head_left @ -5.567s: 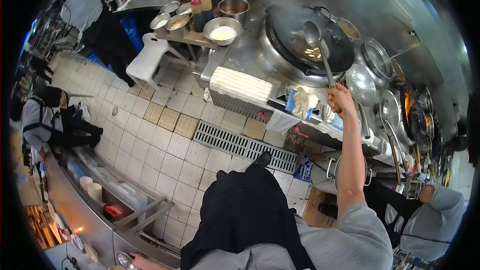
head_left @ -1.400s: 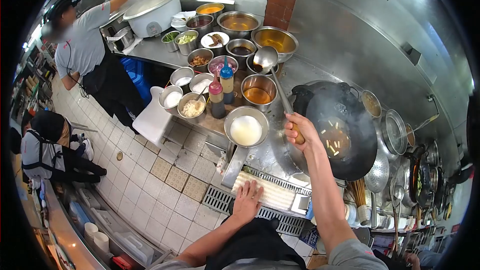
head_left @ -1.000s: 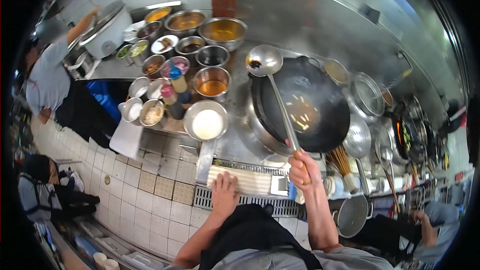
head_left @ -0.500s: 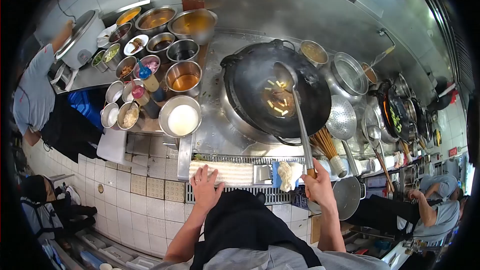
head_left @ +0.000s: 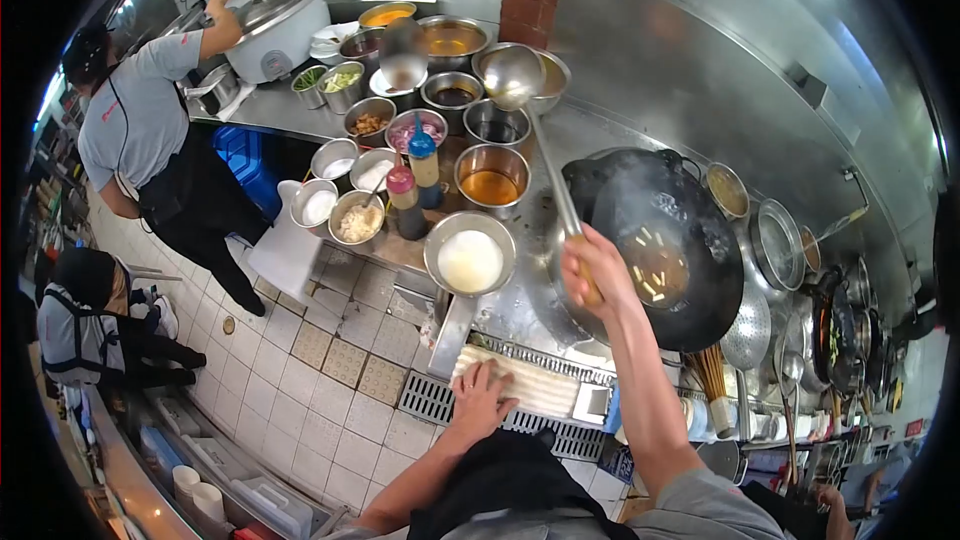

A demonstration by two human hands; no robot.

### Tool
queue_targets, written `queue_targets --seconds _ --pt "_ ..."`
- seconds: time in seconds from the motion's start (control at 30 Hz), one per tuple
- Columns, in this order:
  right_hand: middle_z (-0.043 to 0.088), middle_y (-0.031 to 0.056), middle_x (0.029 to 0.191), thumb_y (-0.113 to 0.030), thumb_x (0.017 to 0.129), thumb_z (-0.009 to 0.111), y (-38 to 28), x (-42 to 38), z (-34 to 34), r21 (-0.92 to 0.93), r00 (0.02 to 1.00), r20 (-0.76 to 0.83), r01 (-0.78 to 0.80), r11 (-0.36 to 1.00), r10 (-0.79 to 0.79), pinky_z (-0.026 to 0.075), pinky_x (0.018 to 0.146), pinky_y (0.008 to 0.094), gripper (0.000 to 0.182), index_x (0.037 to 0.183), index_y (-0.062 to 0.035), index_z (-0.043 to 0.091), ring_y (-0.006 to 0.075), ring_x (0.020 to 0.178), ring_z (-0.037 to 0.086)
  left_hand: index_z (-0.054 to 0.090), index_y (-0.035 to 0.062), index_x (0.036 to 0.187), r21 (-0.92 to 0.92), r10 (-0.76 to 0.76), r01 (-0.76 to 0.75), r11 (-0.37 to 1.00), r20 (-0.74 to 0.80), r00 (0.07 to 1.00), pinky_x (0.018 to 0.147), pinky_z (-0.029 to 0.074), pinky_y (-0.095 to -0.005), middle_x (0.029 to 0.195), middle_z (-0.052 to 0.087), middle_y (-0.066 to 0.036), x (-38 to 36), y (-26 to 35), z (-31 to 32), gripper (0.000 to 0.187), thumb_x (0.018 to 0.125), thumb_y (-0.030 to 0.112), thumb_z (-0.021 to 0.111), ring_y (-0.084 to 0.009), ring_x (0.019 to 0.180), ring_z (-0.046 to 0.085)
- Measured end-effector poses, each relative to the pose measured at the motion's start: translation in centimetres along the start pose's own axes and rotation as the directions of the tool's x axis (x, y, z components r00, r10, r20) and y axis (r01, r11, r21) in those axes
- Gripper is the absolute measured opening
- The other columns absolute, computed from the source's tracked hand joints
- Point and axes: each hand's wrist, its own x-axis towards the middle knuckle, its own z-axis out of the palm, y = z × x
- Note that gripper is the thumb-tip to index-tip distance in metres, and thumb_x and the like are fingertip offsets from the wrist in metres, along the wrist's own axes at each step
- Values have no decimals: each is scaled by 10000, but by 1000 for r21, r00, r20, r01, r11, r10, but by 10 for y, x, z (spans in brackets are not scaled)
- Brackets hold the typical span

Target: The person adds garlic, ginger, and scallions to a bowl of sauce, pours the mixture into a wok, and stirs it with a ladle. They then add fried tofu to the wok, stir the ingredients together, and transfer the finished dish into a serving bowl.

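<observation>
My right hand point(head_left: 595, 275) is closed round the wooden grip of a long metal ladle point(head_left: 553, 170). The ladle's bowl hovers over the back row of seasoning containers, overlapping a large steel bowl point(head_left: 552, 75) of yellow liquid. Below and right of that hand sits a black wok point(head_left: 705, 310), steaming, with pale strips in brown liquid at its bottom. My left hand point(head_left: 481, 398) lies with fingers spread on a folded striped towel point(head_left: 540, 387) at the stove's front edge.
Steel pots of sauces stand left of the wok, among them a white liquid point(head_left: 470, 258) and two squeeze bottles point(head_left: 403, 202). A perforated skimmer point(head_left: 746, 328) and bamboo brush point(head_left: 712, 385) lie right. One person point(head_left: 150, 110) reaches toward a large cooker point(head_left: 280, 30); others are nearby.
My right hand has lifted the ladle out of the wok and swung it left over the sauce pots. The view has turned left. My left hand stays on the towel.
</observation>
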Motion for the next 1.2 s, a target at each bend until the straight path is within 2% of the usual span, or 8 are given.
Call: queue_targets --seconds 0.17,0.33,0.53,0.7,0.83,0.93,1.03,1.2 --pt "507 11 649 -107 904 576 3 111 50 -180 999 43 -22 983 30 363 336 264 156 1008 -69 465 89 414 451 638 182 1204 21 37 -37 999 -16 999 986 274 -489 1368 455 -121 -1 -9 2 468 818 445 676 -308 1287 362" --pt "524 4 638 -117 890 591 13 152 74 -370 998 19 -47 928 58 386 344 271 117 956 -80 502 89 429 470 647 194 1199 -16 20 -20 1000 14 1000 1000 264 -504 1371 444 -114 0 -15 5 487 815 493 666 -314 1279 355" --pt "526 1 646 -108 889 588 22 157 73 -195 991 35 -120 973 130 393 348 263 93 929 -87 507 89 435 474 630 201 1227 -23 3 -2 1000 71 997 1007 251 -499 1392 412 -106 0 -16 2 487 836 491 649 -304 1292 339" --pt "510 4 676 -112 912 583 22 152 64 181 977 143 -185 966 160 375 344 259 163 1000 -113 445 88 429 453 615 192 1225 -25 -4 5 1000 65 998 985 288 -489 1388 428 -108 1 -15 2 488 824 466 663 -295 1287 364" --pt "506 2 677 -112 916 581 23 142 61 174 980 163 -146 974 117 370 343 262 192 1028 -125 426 87 425 444 616 194 1226 13 11 -11 1000 40 999 985 291 -484 1388 429 -105 0 -13 3 491 819 462 670 -293 1284 368" --pt "507 2 675 -103 917 574 25 137 61 275 974 200 -163 947 110 374 345 264 191 1031 -126 422 88 424 444 629 188 1219 6 17 -17 1000 41 999 1007 255 -493 1384 422 -109 -1 -12 4 488 815 457 683 -298 1300 340" --pt "507 0 672 -102 917 575 31 137 65 157 984 144 -126 980 104 369 343 265 194 1030 -131 420 89 423 442 622 174 1226 -2 4 -4 1000 50 999 1002 263 -498 1383 423 -115 0 -9 0 497 812 440 691 -305 1301 345" --pt "504 -6 665 -112 923 578 36 127 53 352 974 206 -163 922 94 364 341 264 157 1037 -128 472 83 416 432 579 161 1280 -10 26 -25 1000 73 997 991 290 -534 1378 427 -139 0 -8 -5 492 844 367 674 -332 1290 365"
